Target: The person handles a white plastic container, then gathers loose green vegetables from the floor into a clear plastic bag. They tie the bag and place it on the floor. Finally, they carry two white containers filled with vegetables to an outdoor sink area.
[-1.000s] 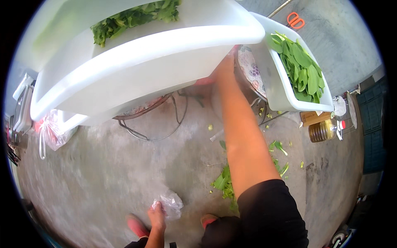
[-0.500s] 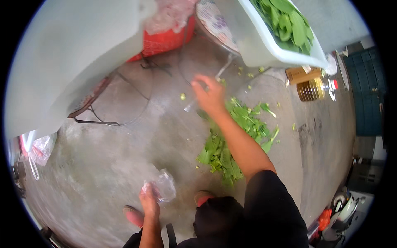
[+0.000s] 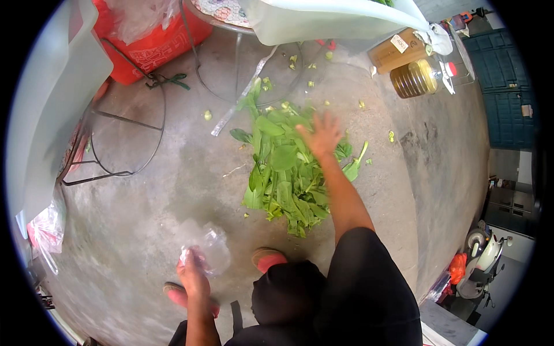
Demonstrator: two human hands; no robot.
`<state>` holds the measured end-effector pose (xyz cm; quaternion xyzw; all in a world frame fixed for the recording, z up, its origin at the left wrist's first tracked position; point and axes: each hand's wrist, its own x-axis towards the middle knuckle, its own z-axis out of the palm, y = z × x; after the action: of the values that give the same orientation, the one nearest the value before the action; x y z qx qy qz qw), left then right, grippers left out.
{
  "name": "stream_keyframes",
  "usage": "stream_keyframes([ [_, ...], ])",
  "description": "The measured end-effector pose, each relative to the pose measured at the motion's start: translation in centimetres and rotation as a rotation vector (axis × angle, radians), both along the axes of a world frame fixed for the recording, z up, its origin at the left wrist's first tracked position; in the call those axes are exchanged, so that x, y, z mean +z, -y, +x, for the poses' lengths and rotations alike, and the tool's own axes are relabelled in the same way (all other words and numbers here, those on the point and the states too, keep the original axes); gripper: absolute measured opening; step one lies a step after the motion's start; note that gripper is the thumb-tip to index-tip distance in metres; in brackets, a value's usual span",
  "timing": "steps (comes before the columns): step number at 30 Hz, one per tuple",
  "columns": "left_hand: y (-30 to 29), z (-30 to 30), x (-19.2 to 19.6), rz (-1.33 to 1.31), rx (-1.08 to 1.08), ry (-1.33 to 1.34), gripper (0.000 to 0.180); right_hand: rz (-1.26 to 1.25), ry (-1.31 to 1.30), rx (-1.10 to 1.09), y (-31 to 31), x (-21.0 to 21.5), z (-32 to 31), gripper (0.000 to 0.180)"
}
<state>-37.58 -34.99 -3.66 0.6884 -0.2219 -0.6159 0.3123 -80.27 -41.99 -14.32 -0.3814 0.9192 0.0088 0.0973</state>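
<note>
- Nearest, the left hand [image 3: 193, 275] grips a crumpled clear plastic bag [image 3: 210, 248] low over the concrete floor [image 3: 144, 207].
- Farther out, the right hand [image 3: 321, 134] spreads open fingers over the heap of leafy greens [image 3: 283, 173] on that floor.
- Beyond stands an oil bottle [image 3: 416, 78].

A grey concrete floor [image 3: 144, 230] carries everything. On it lies a heap of green leafy vegetables [image 3: 283, 173], with small cut bits [image 3: 206, 115] scattered beyond it. A thin pale strip [image 3: 239, 101] lies slanted at the heap's upper end. A wire stand [image 3: 124, 132] rests to the left, near a red bag [image 3: 153, 43]. At upper right stand an oil bottle [image 3: 418, 78] and what looks like a brown box [image 3: 395, 52].
</note>
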Motion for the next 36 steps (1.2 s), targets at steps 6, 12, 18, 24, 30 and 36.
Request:
stream_keyframes([
  [6,0.0,-1.1,1.1,-0.017,-0.004,0.001,0.026,0.108,0.237,0.347,-1.1,3.2,10.8,0.096],
  [12,2.3,-2.7,3.1,-0.112,0.145,-0.009,0.028,-0.004,0.268,0.361,-1.8,1.9,11.6,0.1],
  [18,1.7,-2.1,3.6,-0.067,0.183,0.032,0.029,0.143,0.258,0.29,-0.2,4.0,15.4,0.107],
  [24,0.6,-1.6,3.7,-0.076,0.135,0.003,0.033,-0.004,0.322,0.215,-0.6,1.7,10.9,0.092],
  [30,0.7,-1.7,3.5,-0.112,0.121,-0.001,0.035,-0.593,0.48,0.168,-1.6,2.7,4.7,0.067],
  [36,-0.3,-2.4,3.3,-0.104,0.098,-0.07,0.032,-0.292,-0.16,0.904,-7.1,4.1,3.1,0.069],
])
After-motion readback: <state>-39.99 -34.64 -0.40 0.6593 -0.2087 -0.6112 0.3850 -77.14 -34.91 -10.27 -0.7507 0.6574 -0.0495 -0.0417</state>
